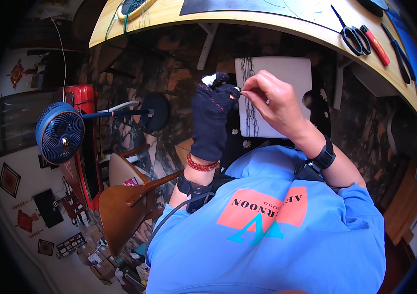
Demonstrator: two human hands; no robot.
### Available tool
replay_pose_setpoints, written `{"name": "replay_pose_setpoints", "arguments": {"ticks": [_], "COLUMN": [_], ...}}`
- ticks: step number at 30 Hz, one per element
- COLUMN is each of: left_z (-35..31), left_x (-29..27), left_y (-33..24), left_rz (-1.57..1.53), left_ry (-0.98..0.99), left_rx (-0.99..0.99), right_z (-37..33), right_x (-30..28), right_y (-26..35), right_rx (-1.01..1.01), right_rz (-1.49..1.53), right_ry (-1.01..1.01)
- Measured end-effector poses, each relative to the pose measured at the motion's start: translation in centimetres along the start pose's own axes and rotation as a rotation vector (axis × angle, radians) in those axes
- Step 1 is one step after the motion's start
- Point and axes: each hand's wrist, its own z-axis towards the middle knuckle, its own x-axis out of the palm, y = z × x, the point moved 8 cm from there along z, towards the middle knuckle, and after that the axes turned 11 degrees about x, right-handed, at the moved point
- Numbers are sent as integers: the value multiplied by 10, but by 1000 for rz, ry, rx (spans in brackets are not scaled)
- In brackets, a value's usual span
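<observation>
My left hand (213, 100) wears a black glove with red stitching. Its fingers are curled together, and a white patch (209, 80) shows near the fingertips; I cannot tell what it is. Bare, my right hand (273, 98) pinches thumb and forefinger close against the left fingertips. Whatever lies in that pinch is too small to make out. Below and beyond the hands, a white rectangular board or case (287, 73) with a black vine-like pattern down its left side rests on dark flowered fabric (322, 105) over my lap.
A curved wooden table (169, 24) spans the far side, bearing scissors (353, 39), a red-handled tool (376, 46), pliers (398, 56), a dark mat (247, 6) and a basket with green threads (132, 9). At left stand a blue fan (60, 132) and a brown chair (120, 210).
</observation>
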Motion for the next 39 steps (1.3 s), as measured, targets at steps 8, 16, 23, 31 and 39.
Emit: {"name": "replay_pose_setpoints", "arguments": {"ticks": [8,16,23,31,39], "left_z": [-3,7,7,4,-11], "left_x": [-1,6,9,8,10], "left_y": [-3,-18,-20,-18,-16], "left_rz": [-31,178,196,134,-172], "left_ry": [-39,88,137,143,89], "left_rx": [3,113,103,32,-284], "right_z": [-3,2,-3,-3,1], "right_x": [2,-3,4,4,-5], "right_y": [3,23,23,22,26], "right_rx": [-30,-236,-319,-320,-312], "right_rz": [-91,-233,-313,-329,-227], "right_ry": [-7,-44,57,51,1]}}
